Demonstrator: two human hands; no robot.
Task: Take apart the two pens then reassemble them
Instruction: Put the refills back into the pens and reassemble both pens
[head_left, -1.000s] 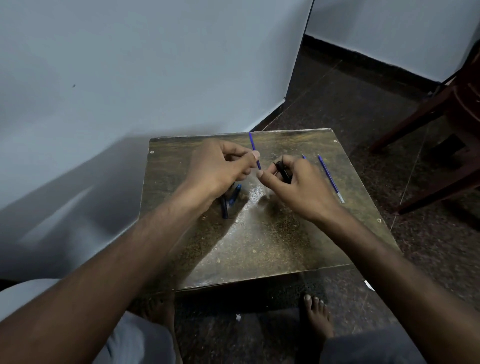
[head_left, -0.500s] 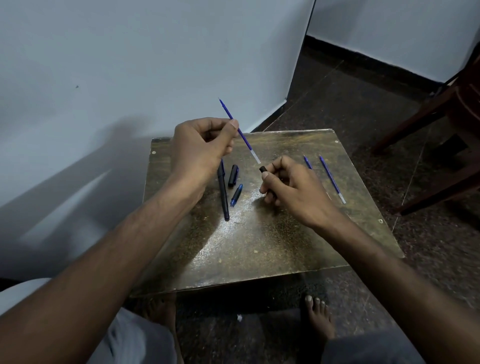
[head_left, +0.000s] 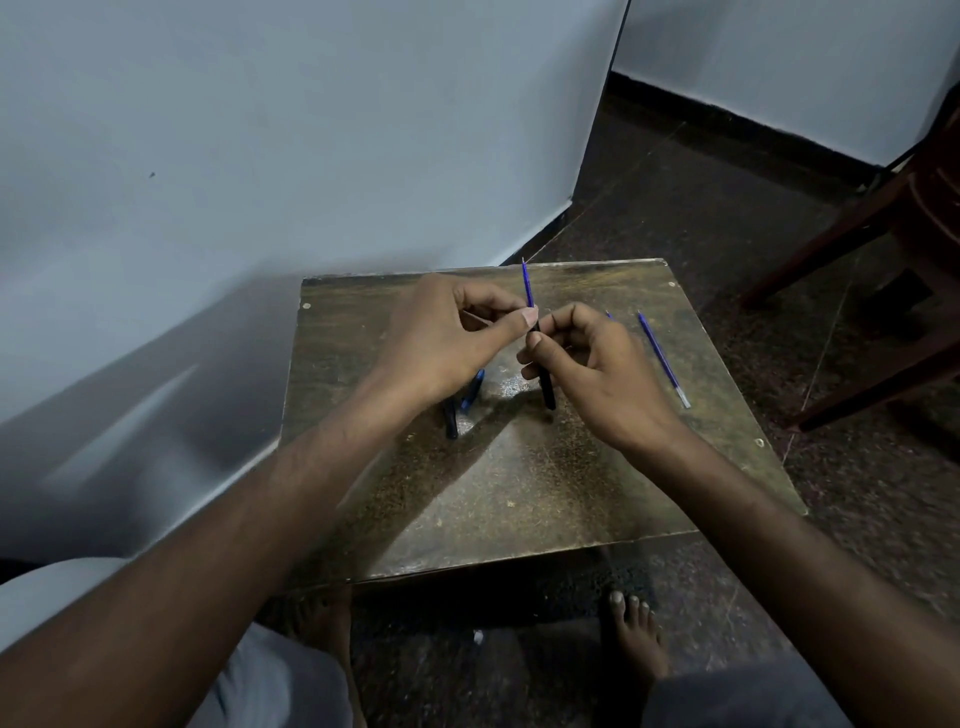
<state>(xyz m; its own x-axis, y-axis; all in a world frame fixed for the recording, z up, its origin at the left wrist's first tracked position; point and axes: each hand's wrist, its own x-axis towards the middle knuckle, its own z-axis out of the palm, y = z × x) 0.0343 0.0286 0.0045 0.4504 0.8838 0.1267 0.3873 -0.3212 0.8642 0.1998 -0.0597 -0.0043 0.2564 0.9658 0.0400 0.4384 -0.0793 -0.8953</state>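
Observation:
My left hand (head_left: 447, 338) pinches a thin blue refill (head_left: 528, 283) between thumb and forefinger; its upper part sticks up above my fingers. My right hand (head_left: 597, 364) grips a black pen barrel (head_left: 545, 384), held nearly upright just above the small wooden table (head_left: 519, 488). The refill's lower end meets the barrel's top where my fingertips touch. Under my left hand lie another black barrel (head_left: 451, 415) and a blue cap piece (head_left: 474, 389), partly hidden. A second blue refill (head_left: 664, 358) lies on the table to the right.
A pale wall runs close along the table's left and far side. Dark wooden chair legs (head_left: 857, 291) stand on the floor to the right. My bare feet (head_left: 636, 639) rest on the dark floor below the table's near edge.
My left hand has come back down from a raised position, bringing the blue refill to the top of the barrel. My right hand now holds the barrel upright.

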